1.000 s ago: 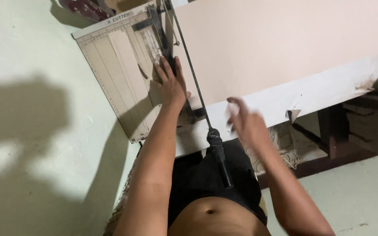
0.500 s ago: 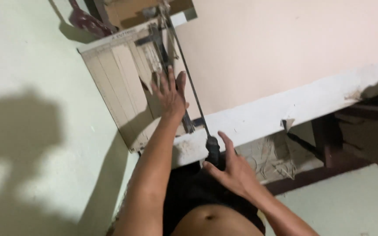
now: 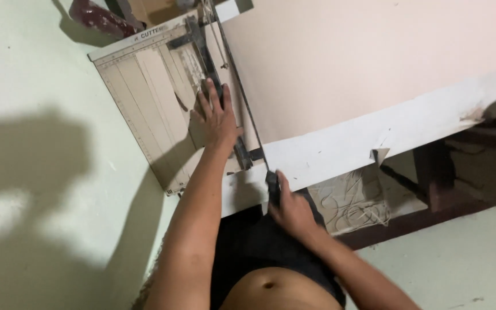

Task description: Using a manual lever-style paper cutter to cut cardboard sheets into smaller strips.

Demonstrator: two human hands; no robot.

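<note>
Black grip first: the right hand (image 3: 291, 208) is wrapped shut around the dark handle (image 3: 272, 186) of the cutter arm, right at the near edge of the tabletop (image 3: 409, 123), just in front of the person's waist. From this angle the arm looks swung all the way down, lying flat along the cutting edge, so I'd call this the bottom of a chop rather than the start of one.

Left hand (image 3: 218, 117) is flat and spread, fingers fanned, pressing down on the dark clamp bar (image 3: 210, 74) and whatever stock sits under it. It's touching the bar and sits just left of the blade line, pretty close to it honestly.

Paper cutter (image 3: 144, 109) itself is a beige gridded board with ruler markings along its edges, lying partly over the tabletop's left end. A big pale pink sheet (image 3: 363, 57) spreads out to the right of the blade and covers most of the white surface. Can't tell whether a strip has come loose along the cut; the edge is too thin to read.

My guess for the next move: lift the handle back up while the left hand holds the sheet, then slide the pink sheet over for another pass. Keep those fingertips off the blade side.

Under the tabletop there's a scrap of wire mesh (image 3: 351, 204), and something dark red (image 3: 96, 17) lies beyond the cutter.
</note>
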